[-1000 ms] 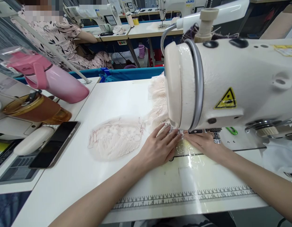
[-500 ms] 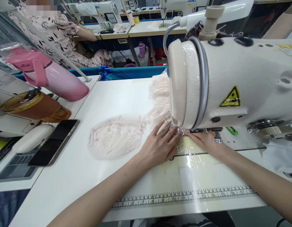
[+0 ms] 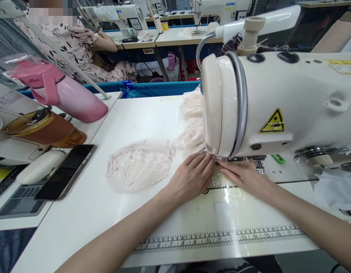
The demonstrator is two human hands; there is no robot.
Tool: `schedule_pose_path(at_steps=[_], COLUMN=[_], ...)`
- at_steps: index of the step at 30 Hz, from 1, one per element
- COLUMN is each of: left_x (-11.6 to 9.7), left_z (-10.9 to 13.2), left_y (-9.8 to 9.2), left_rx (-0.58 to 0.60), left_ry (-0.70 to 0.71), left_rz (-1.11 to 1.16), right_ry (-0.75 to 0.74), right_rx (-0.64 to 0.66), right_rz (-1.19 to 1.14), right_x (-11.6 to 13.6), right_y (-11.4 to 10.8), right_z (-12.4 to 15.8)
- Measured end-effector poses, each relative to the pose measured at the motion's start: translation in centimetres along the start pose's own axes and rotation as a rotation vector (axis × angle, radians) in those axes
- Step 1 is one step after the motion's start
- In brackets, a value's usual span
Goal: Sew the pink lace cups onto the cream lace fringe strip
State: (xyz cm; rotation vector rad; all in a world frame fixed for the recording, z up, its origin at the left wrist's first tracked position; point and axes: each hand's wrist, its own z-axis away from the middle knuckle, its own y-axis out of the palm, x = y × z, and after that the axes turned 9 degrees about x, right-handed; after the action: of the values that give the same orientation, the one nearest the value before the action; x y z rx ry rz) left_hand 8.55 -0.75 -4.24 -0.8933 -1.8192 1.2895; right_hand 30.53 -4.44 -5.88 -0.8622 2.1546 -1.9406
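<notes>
My left hand lies flat with fingers stretched out, pressing pale pink lace fabric onto the table just left of the needle area. My right hand rests flat beside it, fingertips on the lace under the head of the white sewing machine. The fingertips of both hands nearly meet below the machine head, which hides the needle and presser foot. More lace piles up behind the machine head.
A black phone, a brown cup and a pink flask lie on the left side stand. A printed ruler runs along the table's front edge. Another person sits at a far workstation.
Both hands have slid slightly toward me and to the left with the lace; the fingers stay flat on the fabric. The view shifted a little.
</notes>
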Motion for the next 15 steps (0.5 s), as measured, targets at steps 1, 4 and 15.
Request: schedule_pose_path(at_steps=[1, 4, 15], left_x=[0.07, 0.2, 0.3], left_z=[-0.07, -0.18, -0.01], left_y=[-0.04, -0.1, 0.09], left_rx=[0.014, 0.031, 0.059], left_ry=[-0.013, -0.04, -0.089], left_rz=[0.025, 0.066, 0.06], right_ry=[0.009, 0.014, 0.047], right_rx=[0.015, 0.052, 0.121], right_rz=[-0.013, -0.059, -0.112], right_x=[0.01, -0.08, 0.24], right_y=[0.08, 0.26, 0.06], right_z=[0.14, 0.37, 0.1])
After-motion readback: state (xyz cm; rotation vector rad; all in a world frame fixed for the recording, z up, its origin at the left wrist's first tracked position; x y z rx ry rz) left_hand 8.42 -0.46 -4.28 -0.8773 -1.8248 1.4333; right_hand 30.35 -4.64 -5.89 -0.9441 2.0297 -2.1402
